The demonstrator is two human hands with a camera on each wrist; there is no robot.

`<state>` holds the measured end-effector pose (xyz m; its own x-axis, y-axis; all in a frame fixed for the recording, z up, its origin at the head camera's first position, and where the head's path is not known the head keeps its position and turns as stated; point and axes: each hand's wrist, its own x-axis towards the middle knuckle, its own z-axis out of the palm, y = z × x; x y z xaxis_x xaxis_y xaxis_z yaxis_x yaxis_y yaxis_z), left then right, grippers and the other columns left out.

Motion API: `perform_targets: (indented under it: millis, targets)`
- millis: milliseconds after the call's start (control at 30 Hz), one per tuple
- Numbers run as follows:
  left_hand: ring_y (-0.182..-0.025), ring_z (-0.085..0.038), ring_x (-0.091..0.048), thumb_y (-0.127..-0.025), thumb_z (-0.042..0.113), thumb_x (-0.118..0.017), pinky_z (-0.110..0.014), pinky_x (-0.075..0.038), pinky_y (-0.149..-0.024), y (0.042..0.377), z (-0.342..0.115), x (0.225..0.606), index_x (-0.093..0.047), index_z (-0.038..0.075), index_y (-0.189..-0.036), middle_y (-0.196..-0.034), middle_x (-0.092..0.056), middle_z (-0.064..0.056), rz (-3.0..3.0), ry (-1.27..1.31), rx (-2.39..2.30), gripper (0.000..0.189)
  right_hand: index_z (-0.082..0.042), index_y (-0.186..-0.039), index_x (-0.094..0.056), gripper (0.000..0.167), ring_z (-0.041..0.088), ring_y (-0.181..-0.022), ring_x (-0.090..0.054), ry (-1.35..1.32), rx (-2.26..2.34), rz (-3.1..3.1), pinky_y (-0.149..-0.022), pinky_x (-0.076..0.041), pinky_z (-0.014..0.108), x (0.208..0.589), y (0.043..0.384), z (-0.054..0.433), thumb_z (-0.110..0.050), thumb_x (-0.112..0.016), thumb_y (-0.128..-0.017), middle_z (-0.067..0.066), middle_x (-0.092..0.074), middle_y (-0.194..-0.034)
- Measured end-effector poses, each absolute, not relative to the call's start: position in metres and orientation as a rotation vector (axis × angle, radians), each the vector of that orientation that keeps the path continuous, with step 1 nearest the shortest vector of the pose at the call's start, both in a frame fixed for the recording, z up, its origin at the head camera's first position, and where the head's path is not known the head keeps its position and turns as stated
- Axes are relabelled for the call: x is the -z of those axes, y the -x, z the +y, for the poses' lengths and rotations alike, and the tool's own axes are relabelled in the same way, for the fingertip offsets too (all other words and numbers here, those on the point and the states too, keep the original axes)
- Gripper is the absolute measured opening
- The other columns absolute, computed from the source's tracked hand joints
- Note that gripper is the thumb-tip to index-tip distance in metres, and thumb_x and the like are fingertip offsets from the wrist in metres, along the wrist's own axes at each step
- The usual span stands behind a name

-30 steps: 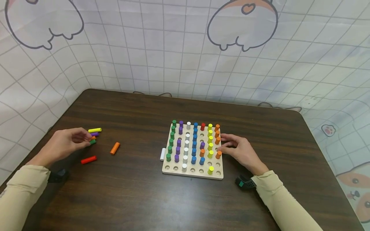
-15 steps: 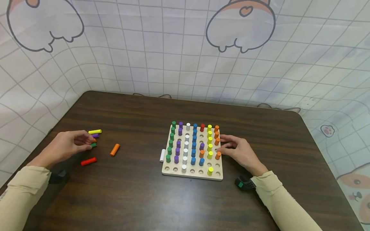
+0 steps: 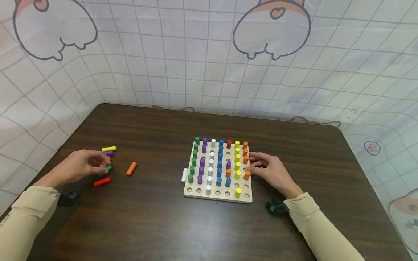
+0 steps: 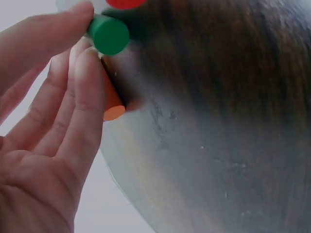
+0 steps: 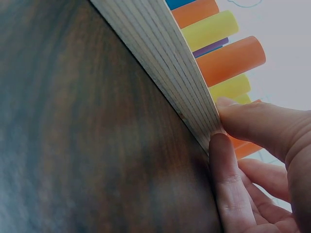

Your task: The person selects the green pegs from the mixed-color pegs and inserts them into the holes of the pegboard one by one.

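At the left of the table, my left hand pinches a green peg between thumb and fingertips. Just beyond its fingers lie a yellow peg, a purple peg and an orange peg partly hidden by the fingers. A red peg lies nearer to me. My right hand holds the right edge of a wooden pegboard, thumb at the top edge and a finger against the side. Upright coloured pegs fill most of its holes, roughly in columns by colour.
Another orange peg lies between the left hand and the board. A white peg rests on the table along the board's left side. A patterned cloth hangs behind the table.
My left hand has drawn the green peg slightly toward me, away from the purple and orange pegs and closer to the red one. The right hand stays at the board's edge.
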<state>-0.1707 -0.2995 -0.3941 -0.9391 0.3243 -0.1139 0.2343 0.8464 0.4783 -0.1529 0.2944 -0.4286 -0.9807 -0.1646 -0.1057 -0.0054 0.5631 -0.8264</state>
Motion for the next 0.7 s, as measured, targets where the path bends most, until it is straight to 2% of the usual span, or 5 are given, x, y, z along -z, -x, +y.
perform_targets:
  millis: [467,700]
  targets:
    - [-0.08,0.005,-0.063,-0.085,0.022,-0.085,-0.019,-0.054,-0.069,0.173,-0.293,0.389,-0.074,0.012,-0.102,-0.094,-0.076,0.005,2.84,-0.503,-0.573,0.023,-0.012,-0.151,-0.052,0.066,0.02,-0.111,-0.071,0.148,1.385,2.619,-0.091,-0.054,0.022,0.429,0.152,0.294,-0.027,-0.079,-0.093,0.011,-0.065,-0.143]
    - [-0.082,0.008,-0.065,-0.086,0.023,-0.085,-0.019,-0.054,-0.071,0.172,-0.281,0.379,-0.075,0.013,-0.105,-0.095,-0.078,0.006,2.886,-0.522,-0.594,0.024,-0.013,-0.15,-0.053,0.066,0.022,-0.113,-0.071,0.147,1.368,2.628,-0.095,-0.055,0.029,0.429,0.153,0.294,-0.03,-0.079,-0.092,0.011,-0.066,-0.142]
